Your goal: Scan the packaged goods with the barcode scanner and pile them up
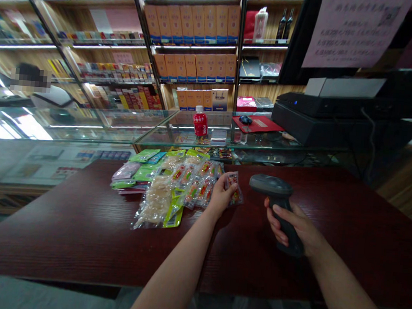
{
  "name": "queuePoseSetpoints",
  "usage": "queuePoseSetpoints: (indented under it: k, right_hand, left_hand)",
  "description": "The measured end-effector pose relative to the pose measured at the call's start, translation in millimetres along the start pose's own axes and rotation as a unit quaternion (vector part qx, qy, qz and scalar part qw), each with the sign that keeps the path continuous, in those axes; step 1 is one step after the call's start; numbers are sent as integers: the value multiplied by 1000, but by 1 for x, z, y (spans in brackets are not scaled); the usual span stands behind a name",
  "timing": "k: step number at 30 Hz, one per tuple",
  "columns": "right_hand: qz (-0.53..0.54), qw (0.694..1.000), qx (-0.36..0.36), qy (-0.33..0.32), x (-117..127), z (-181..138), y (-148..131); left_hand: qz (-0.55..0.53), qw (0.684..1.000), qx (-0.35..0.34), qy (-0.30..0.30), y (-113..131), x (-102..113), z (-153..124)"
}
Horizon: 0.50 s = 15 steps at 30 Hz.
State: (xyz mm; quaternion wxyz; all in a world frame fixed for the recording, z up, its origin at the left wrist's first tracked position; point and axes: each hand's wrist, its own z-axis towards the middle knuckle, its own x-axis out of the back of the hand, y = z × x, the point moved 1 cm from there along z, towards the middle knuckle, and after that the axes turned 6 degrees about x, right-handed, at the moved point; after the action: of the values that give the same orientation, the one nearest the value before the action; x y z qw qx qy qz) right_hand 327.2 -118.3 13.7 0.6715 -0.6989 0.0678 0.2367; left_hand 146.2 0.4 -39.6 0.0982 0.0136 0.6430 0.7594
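My right hand (293,225) is wrapped round the grip of a dark grey barcode scanner (272,184), its head turned to the left above the counter. Between the thumb and fingers of my left hand (222,194) is a small clear snack packet (237,188) with red and brown contents. Left of that hand lie more clear packets (203,183) with red and orange pieces inside. Beside them is a large transparent bag (158,196) of pale snacks with a lime-green edge. A stack of green and pink packets (133,170) lies farther left.
The dark wooden counter (88,240) meets a glass display case (249,151). On the glass stand a red bottle (200,121) and a mouse (245,120) on a red mat (261,124). A black monitor (300,43) and black box (308,127) are at right. A person (50,92) is far left.
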Motion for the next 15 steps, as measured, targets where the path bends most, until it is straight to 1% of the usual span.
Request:
queuePoseSetpoints:
  k: [5,8,11,13,15]
  right_hand:
    - [26,998,36,45,9,7,2]
    - [49,993,63,91,16,12,0]
    - [72,983,93,142,21,15,-4]
    - [86,977,105,162,24,16,-5]
    - [96,975,108,168,27,17,-5]
  left_hand:
    - [32,999,-4,11,-2,-1,-1]
    - [91,996,-7,15,-5,0,-2]
    - [146,989,-29,20,-7,2,-3]
    - [173,984,-39,24,-7,2,-4]
    - [206,977,-46,26,-7,0,-4]
